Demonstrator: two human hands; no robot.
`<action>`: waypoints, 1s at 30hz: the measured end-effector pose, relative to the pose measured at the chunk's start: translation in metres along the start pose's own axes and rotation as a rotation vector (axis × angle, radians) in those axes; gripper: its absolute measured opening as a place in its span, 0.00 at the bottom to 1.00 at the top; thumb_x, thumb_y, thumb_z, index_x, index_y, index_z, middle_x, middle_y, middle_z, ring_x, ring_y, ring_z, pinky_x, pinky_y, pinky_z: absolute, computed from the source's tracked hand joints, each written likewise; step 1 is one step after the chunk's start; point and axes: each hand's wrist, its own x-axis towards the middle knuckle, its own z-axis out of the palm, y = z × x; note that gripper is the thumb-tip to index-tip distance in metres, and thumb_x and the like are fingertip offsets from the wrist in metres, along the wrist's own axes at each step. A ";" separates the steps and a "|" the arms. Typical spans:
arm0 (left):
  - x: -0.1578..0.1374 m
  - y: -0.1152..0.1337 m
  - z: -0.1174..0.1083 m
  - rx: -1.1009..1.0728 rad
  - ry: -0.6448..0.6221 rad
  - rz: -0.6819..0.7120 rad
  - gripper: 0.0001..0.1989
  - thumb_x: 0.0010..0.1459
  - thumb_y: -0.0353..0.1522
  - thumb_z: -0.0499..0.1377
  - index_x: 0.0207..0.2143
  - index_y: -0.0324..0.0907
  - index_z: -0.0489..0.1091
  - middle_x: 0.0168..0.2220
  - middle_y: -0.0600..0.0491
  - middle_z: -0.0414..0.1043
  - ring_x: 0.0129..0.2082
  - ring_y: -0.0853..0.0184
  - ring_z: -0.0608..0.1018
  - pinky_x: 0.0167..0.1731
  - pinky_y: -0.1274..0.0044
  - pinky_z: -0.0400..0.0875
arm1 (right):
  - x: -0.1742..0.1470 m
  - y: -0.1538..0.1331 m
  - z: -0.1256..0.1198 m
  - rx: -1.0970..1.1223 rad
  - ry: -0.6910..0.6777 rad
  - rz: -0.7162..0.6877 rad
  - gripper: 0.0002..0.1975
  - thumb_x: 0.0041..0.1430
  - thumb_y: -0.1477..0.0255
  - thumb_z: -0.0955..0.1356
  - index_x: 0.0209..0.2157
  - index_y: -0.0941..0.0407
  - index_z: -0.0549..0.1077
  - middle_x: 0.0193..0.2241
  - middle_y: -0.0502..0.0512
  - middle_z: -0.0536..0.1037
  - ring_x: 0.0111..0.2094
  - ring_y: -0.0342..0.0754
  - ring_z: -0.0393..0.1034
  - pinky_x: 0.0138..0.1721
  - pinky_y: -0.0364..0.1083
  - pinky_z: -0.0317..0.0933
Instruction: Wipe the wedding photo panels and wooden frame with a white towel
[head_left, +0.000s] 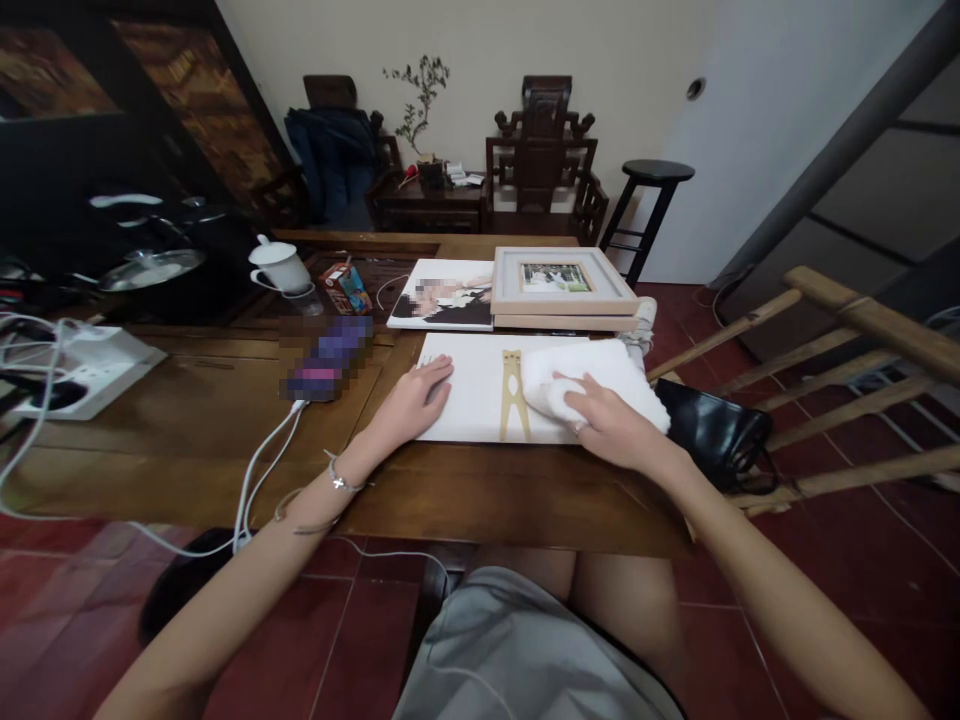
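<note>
A flat white panel [466,390] lies on the wooden table in front of me, with a tan strip [513,400] of cut-out shape running down its middle. My left hand [421,398] rests on the panel's left edge, fingers stretched out and holding nothing. On the right side, my right hand [609,420] grips a fluffy white cloth [630,375], bunched up and pressed on the panel. The cloth hides the panel's right part. Just behind lie a white-edged photo print [442,293] and a stack of light wood picture frames [562,290], the top one holding a small photo.
A phone [330,358] with a white cable lies left of the panel. Beyond it stand a drink carton [346,288] and a lidded white cup [281,266]. A power strip [97,372] sits far left. A wooden chair [862,380] and black bag [712,420] are at the right.
</note>
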 end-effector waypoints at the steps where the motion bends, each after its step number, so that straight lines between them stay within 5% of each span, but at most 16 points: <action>1: 0.000 0.000 -0.001 0.001 -0.001 0.001 0.20 0.61 0.34 0.50 0.51 0.35 0.72 0.57 0.40 0.68 0.60 0.54 0.68 0.60 0.59 0.59 | 0.010 0.006 0.000 -0.025 0.013 0.015 0.11 0.52 0.80 0.60 0.35 0.57 0.70 0.51 0.67 0.72 0.57 0.62 0.61 0.55 0.61 0.55; 7: 0.001 0.000 -0.001 -0.001 -0.004 0.015 0.20 0.61 0.34 0.50 0.50 0.34 0.72 0.57 0.40 0.68 0.59 0.53 0.69 0.60 0.59 0.59 | 0.048 0.027 -0.001 -0.113 0.101 0.093 0.09 0.54 0.76 0.59 0.33 0.57 0.70 0.38 0.64 0.75 0.41 0.58 0.68 0.47 0.56 0.60; 12: 0.000 -0.003 0.000 -0.001 0.004 0.017 0.19 0.61 0.34 0.51 0.50 0.35 0.72 0.57 0.40 0.68 0.59 0.53 0.69 0.60 0.59 0.60 | 0.051 0.029 0.010 -0.145 0.097 0.061 0.14 0.54 0.79 0.59 0.40 0.60 0.71 0.53 0.70 0.70 0.60 0.61 0.56 0.60 0.65 0.45; 16: 0.000 -0.003 0.000 -0.012 0.007 0.012 0.19 0.61 0.34 0.51 0.50 0.37 0.72 0.57 0.42 0.68 0.59 0.54 0.69 0.60 0.58 0.60 | 0.036 0.017 0.012 -0.132 0.016 0.052 0.15 0.52 0.80 0.60 0.41 0.62 0.72 0.61 0.72 0.62 0.67 0.65 0.42 0.60 0.72 0.40; 25: 0.001 -0.001 0.000 0.011 0.005 0.029 0.20 0.61 0.34 0.51 0.50 0.34 0.72 0.57 0.39 0.68 0.59 0.53 0.69 0.60 0.59 0.60 | -0.041 -0.045 0.005 -0.125 -0.120 -0.015 0.15 0.44 0.85 0.62 0.34 0.59 0.74 0.64 0.64 0.58 0.67 0.68 0.39 0.59 0.74 0.41; 30: 0.001 0.000 0.000 0.018 0.000 0.020 0.20 0.61 0.34 0.50 0.50 0.35 0.72 0.57 0.40 0.68 0.59 0.54 0.69 0.60 0.60 0.60 | -0.049 -0.045 0.000 -0.057 -0.128 -0.039 0.16 0.43 0.85 0.62 0.33 0.58 0.74 0.63 0.64 0.61 0.67 0.66 0.42 0.60 0.73 0.42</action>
